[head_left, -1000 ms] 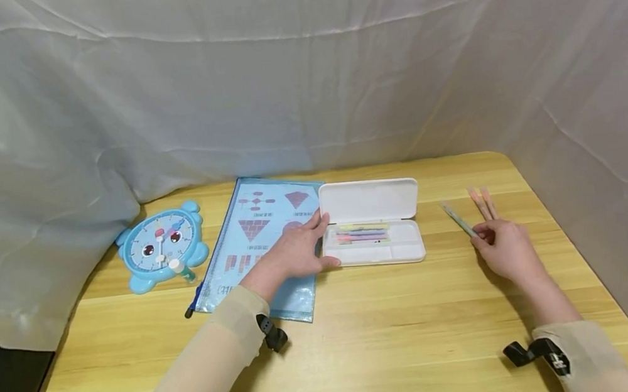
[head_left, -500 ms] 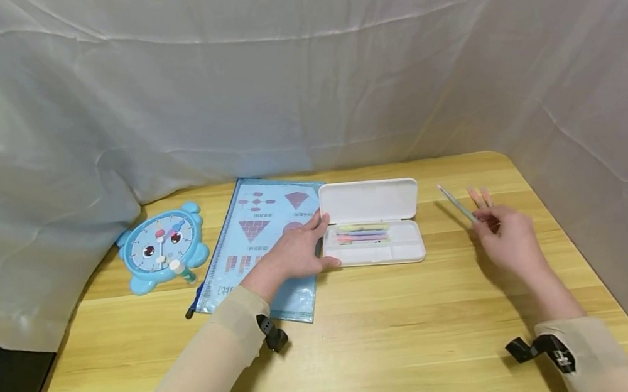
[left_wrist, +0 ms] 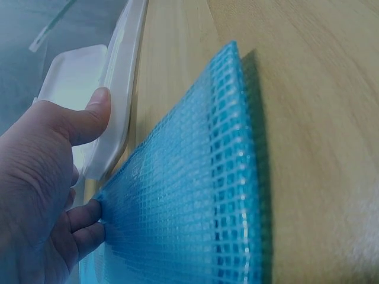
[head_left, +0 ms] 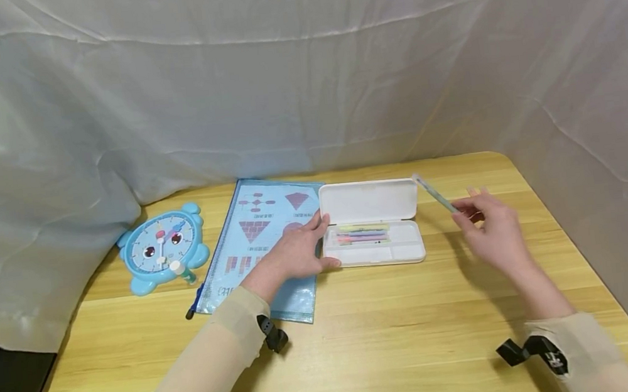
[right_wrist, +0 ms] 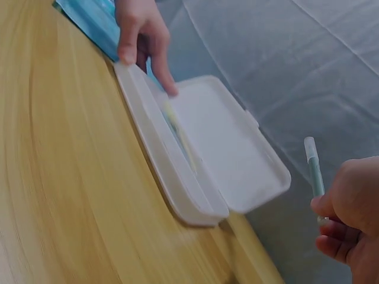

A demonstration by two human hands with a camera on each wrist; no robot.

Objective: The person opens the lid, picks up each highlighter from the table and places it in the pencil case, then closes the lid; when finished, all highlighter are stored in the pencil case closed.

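A white pencil case [head_left: 407, 250] lies with its lid [head_left: 369, 201] up and several pastel pens [head_left: 363, 235] in its back compartment. My left hand [head_left: 296, 248] rests at its left end, thumb at the front corner and forefinger near the hinge. Its other fingers touch the blue mesh zip pouch [left_wrist: 177, 195] in the left wrist view. To the right of the case, my right hand [head_left: 490, 226] pinches a green pen [head_left: 435, 194] with a clear cap, held above the table and pointing toward the lid's right edge. In the right wrist view, the pen [right_wrist: 315, 171] points upward.
Orange-tipped pens [head_left: 472, 191] show just behind my right hand, mostly hidden. At the left lie a blue toy clock [head_left: 162, 245] and a small glue stick [head_left: 183, 272]. A grey-white curtain [head_left: 304, 96] hangs along the table's back and sides.
My right hand has lifted the green pen off the table and moved it left toward the pencil case, leaving the orange-tipped pens behind. My left hand stays put.
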